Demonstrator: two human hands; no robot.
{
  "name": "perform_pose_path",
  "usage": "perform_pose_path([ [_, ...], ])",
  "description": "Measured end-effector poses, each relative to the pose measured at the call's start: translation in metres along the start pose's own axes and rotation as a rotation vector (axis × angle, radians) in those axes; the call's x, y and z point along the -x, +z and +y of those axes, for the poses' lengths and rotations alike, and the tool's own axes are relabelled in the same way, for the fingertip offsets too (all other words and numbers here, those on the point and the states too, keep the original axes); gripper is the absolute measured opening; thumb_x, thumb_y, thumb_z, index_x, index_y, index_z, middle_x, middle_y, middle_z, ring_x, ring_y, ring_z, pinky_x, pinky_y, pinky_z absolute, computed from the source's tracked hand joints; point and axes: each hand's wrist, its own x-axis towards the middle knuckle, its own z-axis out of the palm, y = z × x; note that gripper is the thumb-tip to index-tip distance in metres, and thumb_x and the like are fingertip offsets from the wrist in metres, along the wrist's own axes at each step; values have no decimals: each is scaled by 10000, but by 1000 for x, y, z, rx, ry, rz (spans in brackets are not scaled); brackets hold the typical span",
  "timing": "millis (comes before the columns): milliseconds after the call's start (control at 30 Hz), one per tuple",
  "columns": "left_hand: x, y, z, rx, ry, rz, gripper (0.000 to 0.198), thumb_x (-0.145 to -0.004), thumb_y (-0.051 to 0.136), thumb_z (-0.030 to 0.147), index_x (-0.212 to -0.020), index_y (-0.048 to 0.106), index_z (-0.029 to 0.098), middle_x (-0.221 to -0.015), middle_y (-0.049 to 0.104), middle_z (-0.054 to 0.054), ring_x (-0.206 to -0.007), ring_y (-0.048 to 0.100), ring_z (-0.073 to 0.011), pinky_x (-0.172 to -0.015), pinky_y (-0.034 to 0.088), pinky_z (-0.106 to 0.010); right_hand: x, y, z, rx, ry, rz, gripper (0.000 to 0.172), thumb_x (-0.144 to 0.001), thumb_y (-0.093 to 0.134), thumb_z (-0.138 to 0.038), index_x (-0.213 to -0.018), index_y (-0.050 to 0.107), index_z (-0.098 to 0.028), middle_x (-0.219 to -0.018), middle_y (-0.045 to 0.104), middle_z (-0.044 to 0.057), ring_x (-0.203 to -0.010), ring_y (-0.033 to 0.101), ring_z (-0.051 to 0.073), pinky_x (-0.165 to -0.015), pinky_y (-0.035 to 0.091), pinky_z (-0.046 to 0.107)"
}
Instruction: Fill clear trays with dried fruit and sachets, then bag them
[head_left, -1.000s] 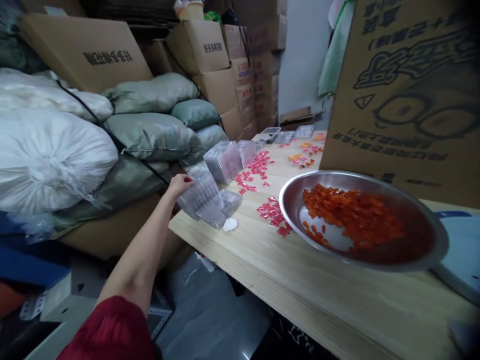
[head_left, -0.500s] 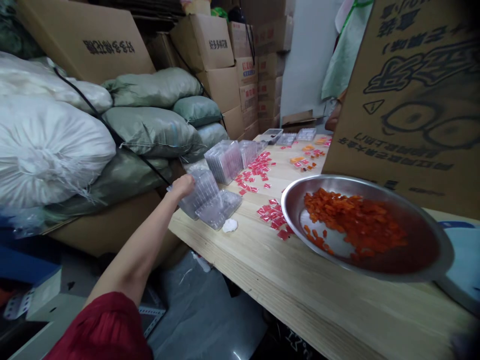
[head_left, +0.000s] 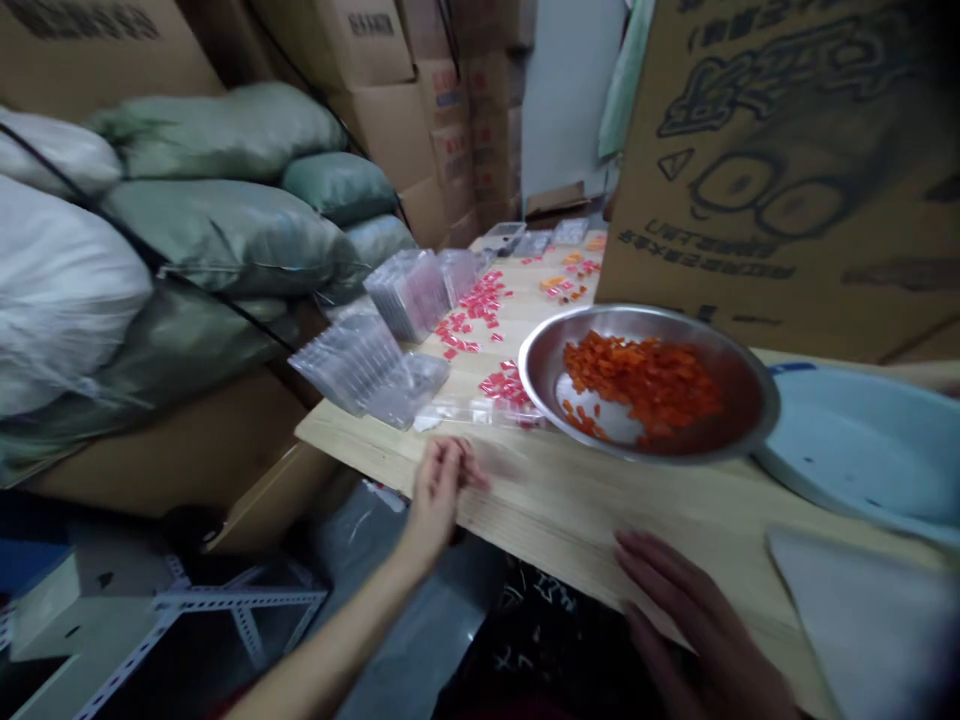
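My left hand [head_left: 439, 485] is over the front edge of the wooden table [head_left: 585, 495]. Its fingers are pressed together, apparently pinching the near edge of a thin clear plastic tray [head_left: 480, 412] that lies blurred just beyond them. My right hand [head_left: 686, 615] rests flat on the table's front edge with its fingers stretched out, holding nothing. Just past the hands stands a steel bowl [head_left: 757, 405] with orange pieces [head_left: 645, 385] in it. A stack of clear trays [head_left: 352, 365] sits at the table's left corner.
Red packets [head_left: 472, 320] are scattered behind a second tray stack [head_left: 409, 290]. A pale blue plate [head_left: 862, 440] and a grey sheet [head_left: 862, 610] lie at the right. A large cardboard box [head_left: 787, 170] stands behind the bowl. Stuffed sacks [head_left: 210, 230] are piled to the left.
My left hand left the tray stack and drew back to the table's front edge; a clear tray now lies near it. My right hand came into view. The view shifted right and down.
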Motion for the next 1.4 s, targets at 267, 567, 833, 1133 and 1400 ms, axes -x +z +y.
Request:
perform_pose_path([
  [267,31,15,-70,-460,118,74,214,-1010,519,343,-837,550,221,-808,584,-3,-794,572,-178,-775,462,-296,-34,91,57,171,-19,-293,536,-1052,542,-257,-1583,467,-245,-1687,395,97,-1589,282,328,-1273,282,613],
  [567,12,6,-76,-880,398,-227,333,-1006,628,327,-1331,624,252,-1466,604,-116,-1424,487,-301,-1165,393,-501,-3,61,86,198,37,-461,413,-1034,594,-338,-1439,596,-255,-1652,455,79,-1575,324,330,-1275,136,710],
  [833,28,53,-65,-905,582,-514,380,-995,670,300,-1374,637,309,-1430,666,-79,-1385,512,-324,-1127,396,-530,39,-30,81,248,171,-359,579,-1031,602,-277,-1590,452,-297,-1658,443,84,-1575,330,299,-1292,193,663],
  [1133,-81,110,20,-688,519,-354,225,-995,587,401,-1145,710,287,-1127,757,-43,-1008,713,-259,-849,587,-379,-70,-190,148,466,638,-149,236,-1001,583,-236,-1103,776,-144,-1144,790,159,-1036,755,306,-932,600,437],
  [1400,-130,163,-11,-757,348,-674,293,-998,571,497,-1041,751,270,-1039,806,-27,-955,751,-245,-860,557,-333,-118,-146,253,330,554,-609,540,-700,752,-36,-1172,795,-293,-1233,756,34,-1130,705,250,-972,556,310],
])
